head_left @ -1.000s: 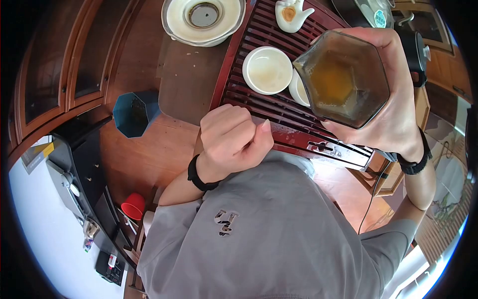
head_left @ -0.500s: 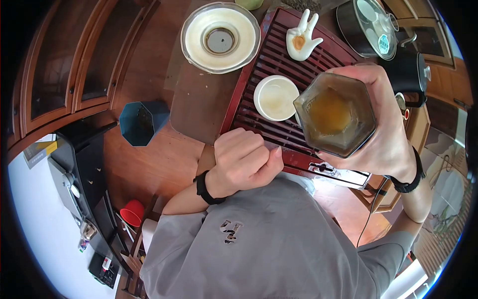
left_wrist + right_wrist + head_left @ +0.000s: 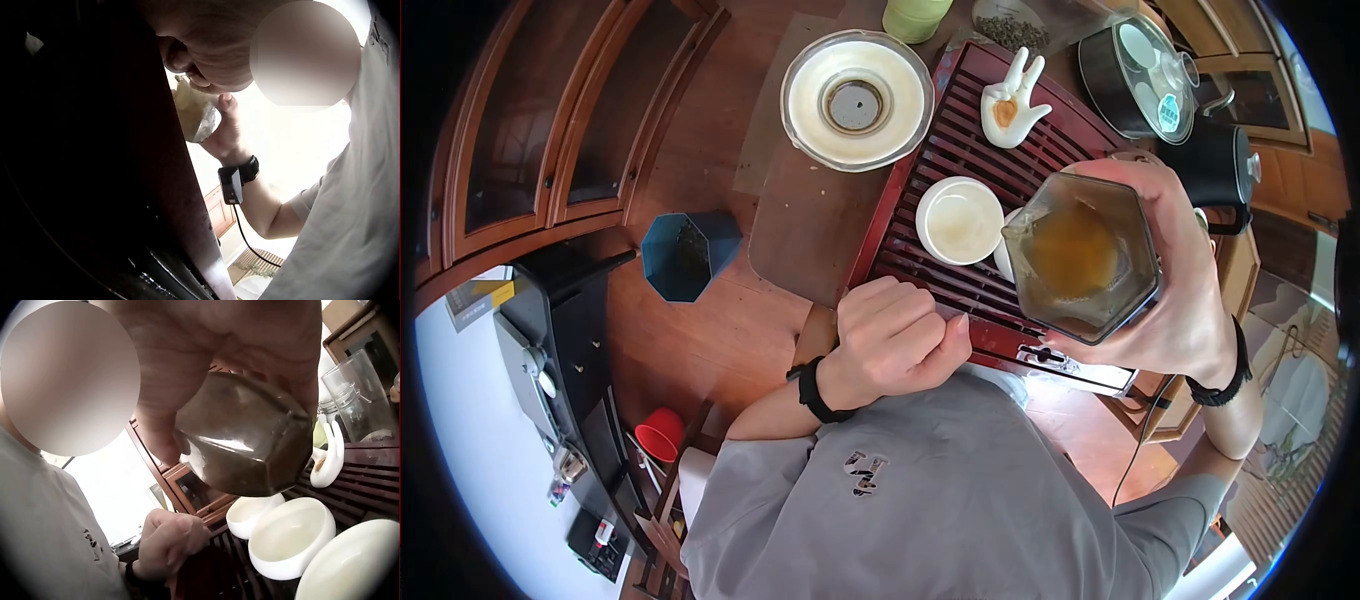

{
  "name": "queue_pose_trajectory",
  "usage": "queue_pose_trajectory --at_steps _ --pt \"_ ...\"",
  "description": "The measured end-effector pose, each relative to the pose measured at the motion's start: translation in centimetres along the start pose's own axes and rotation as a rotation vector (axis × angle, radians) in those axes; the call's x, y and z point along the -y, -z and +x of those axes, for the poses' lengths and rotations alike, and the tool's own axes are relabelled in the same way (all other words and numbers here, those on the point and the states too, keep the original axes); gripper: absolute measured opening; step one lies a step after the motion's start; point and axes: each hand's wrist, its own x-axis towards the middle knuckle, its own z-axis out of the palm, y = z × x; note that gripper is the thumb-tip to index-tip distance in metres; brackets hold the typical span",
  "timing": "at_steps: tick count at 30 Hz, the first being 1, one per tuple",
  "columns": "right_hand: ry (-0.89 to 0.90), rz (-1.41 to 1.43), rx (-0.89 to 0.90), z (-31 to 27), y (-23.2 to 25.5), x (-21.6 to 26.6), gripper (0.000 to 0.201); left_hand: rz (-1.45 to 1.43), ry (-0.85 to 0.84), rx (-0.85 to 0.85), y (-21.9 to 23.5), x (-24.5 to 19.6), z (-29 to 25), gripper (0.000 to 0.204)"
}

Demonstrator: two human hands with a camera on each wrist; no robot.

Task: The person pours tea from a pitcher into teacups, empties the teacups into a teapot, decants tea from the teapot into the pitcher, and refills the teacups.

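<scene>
My right hand grips a smoky, six-sided glass pitcher with amber tea inside. The pitcher is over the slatted red-brown tea tray, its spout pointing left toward a white cup. A second white cup is mostly hidden behind the pitcher in the head view. From the right wrist, the pitcher appears above a row of white cups. My left hand is curled in a fist at the tray's near edge, holding nothing.
A white hand-shaped figurine stands on the tray. Left of it is a wide glass-rimmed bowl. Behind are a green container, a lidded pot and a black kettle. A blue bin stands on the floor.
The head view has shifted, so the tray and cups sit lower and more of the far end shows. The pitcher has come slightly nearer my body. My left hand keeps its curled pose.
</scene>
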Motion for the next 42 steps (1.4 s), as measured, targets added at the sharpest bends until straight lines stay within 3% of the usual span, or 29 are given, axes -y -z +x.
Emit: queue_pose_trajectory --at_steps 14,16,18,19,31,32,34,36,42 --pt "0.063 -0.051 0.003 -0.7 3.3 2.6 0.117 0.005 -0.004 0.005 0.1 0.1 -0.1 0.040" --pt "0.056 0.041 0.014 -1.3 3.1 3.7 0.121 0.014 -0.022 0.040 0.4 0.1 0.0 0.031" --pt "-0.514 0.144 -0.329 -1.5 1.8 7.0 0.126 0.009 -0.011 0.023 0.1 0.1 0.0 0.035" --pt "-0.072 0.347 -0.147 -2.7 3.0 3.3 0.122 0.003 0.001 0.008 0.0 0.0 -0.1 0.039" --pt "-0.057 0.010 0.166 -1.5 5.4 4.9 0.103 0.010 -0.009 0.048 0.5 0.0 0.2 0.031" --pt "-0.057 0.008 0.166 -1.3 4.8 4.6 0.103 0.010 -0.010 0.047 0.5 0.0 0.2 0.031" --pt "0.062 -0.004 -0.030 -0.6 2.7 3.4 0.105 0.013 -0.010 0.044 0.5 -0.1 0.2 0.032" --pt "0.048 -0.106 0.027 -0.1 2.1 2.7 0.106 0.011 -0.001 0.021 0.2 -0.1 0.1 0.035" --pt "-0.020 -0.062 0.017 0.0 -0.1 0.7 0.104 0.004 0.001 -0.002 0.1 -0.1 0.1 0.038"
